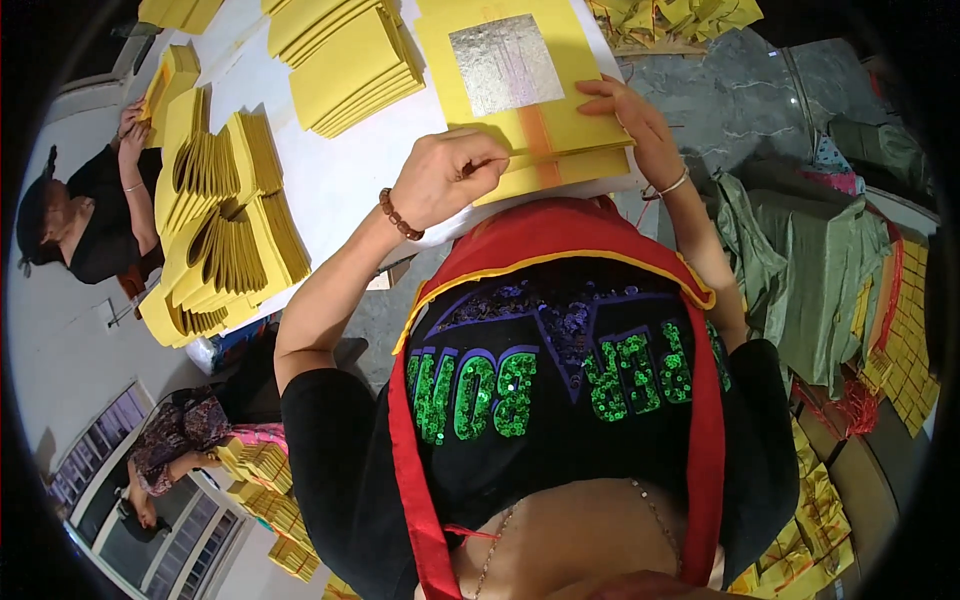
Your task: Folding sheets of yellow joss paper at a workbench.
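A stack of yellow paper sheets (450, 95) lies in front of me at the table's near edge. Its top sheet carries a silver foil square (507, 65) and an orange band (534, 128). At the near left corner of the stack, my left hand (440, 178) is closed, thumb against curled fingers, at a slightly raised paper edge. My right hand (640, 125) rests at the stack's right edge, fingers stretched over the top sheet; its thumb is hidden. A brown bead bracelet (398, 214) circles my left wrist.
Folded yellow paper bundles (355, 75) lie on the white table (300, 165), with fanned bundles (225, 220) along its left side. Two people work at the left, one holding yellow paper. More yellow paper (680, 20) lies beyond the right corner; a green-grey cloth (800, 260) covers something at the right.
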### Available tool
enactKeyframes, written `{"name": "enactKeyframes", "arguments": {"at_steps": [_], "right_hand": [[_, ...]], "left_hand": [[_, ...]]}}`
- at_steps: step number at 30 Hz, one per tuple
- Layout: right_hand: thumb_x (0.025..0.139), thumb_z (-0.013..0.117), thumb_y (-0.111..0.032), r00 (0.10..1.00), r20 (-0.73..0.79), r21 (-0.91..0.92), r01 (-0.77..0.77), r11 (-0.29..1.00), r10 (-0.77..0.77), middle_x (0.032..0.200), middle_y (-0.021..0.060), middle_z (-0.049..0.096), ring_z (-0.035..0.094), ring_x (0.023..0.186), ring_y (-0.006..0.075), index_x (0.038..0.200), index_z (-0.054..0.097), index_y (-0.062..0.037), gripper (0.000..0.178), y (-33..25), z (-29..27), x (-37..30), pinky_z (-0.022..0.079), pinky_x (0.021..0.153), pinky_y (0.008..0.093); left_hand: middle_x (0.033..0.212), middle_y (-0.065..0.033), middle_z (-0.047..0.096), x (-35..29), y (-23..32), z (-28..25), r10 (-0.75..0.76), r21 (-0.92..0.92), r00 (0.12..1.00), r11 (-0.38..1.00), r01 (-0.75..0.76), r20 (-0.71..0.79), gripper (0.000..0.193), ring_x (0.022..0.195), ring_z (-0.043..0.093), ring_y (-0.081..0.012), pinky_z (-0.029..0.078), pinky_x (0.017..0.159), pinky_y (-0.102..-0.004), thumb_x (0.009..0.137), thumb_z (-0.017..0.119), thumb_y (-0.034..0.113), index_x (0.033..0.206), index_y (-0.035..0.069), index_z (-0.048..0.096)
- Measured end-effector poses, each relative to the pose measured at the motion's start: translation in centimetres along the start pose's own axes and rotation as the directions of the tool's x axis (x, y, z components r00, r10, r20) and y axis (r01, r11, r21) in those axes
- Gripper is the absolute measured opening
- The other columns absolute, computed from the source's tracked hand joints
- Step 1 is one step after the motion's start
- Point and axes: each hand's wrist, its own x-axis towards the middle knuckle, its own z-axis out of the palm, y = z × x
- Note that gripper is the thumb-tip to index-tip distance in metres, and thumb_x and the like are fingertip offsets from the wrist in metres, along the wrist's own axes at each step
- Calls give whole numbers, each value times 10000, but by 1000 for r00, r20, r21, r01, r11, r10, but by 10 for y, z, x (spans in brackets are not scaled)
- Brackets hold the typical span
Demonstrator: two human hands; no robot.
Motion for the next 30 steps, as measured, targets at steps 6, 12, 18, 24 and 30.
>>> {"name": "enactKeyframes", "arguments": {"at_steps": [6, 12, 18, 24, 30], "right_hand": [[944, 366, -318, 993, 53, -9, 107, 994, -106, 1273, 104, 512, 354, 1273, 262, 1039, 619, -7, 412, 8, -7, -2, 244, 1051, 364], [850, 585, -184, 988, 25, -113, 153, 982, -151, 1227, 66, 539, 396, 1236, 254, 1070, 624, -53, 259, 5, 0, -1, 294, 1026, 364], [850, 573, -104, 998, 39, -80, 45, 996, -42, 1262, 70, 514, 387, 1244, 235, 1115, 585, -37, 274, 6, -1, 3, 295, 1025, 359], [794, 647, -154, 985, -56, -153, 150, 977, -160, 1235, 60, 532, 405, 1215, 270, 1070, 630, -105, 280, 10, 1, 3, 297, 1021, 376], [732, 673, -187, 938, 79, -565, 321, 760, -338, 1270, 36, 513, 371, 1258, 290, 1049, 647, -176, 318, -20, -4, -2, 287, 1003, 405]], "left_hand": [[666, -5, 578, 2, -8, -2, -191, -123, 980, 973, 197, 63, 124, 600, 500, -67, 416, 550, -241, 833, 594, 108, 827, -12, 620], [608, 18, 559, 5, -19, -6, -311, -345, 949, 887, 309, 48, 185, 574, 470, -20, 395, 522, -203, 831, 599, 170, 828, -12, 635], [1172, -114, 550, 5, -9, -39, 143, -190, 979, 975, -114, 145, 567, 1102, 472, -271, 361, 954, -376, 727, 656, 97, 1266, 62, 481], [1147, -137, 558, 4, -36, -13, 276, 573, 960, 794, -202, -45, 478, 1036, 505, -315, 424, 885, -393, 724, 573, 56, 1202, 73, 543], [1094, -125, 586, -17, -8, -8, 309, 672, 951, 702, -235, 10, 425, 969, 551, -278, 440, 847, -365, 717, 535, 32, 1135, 83, 594]]}}
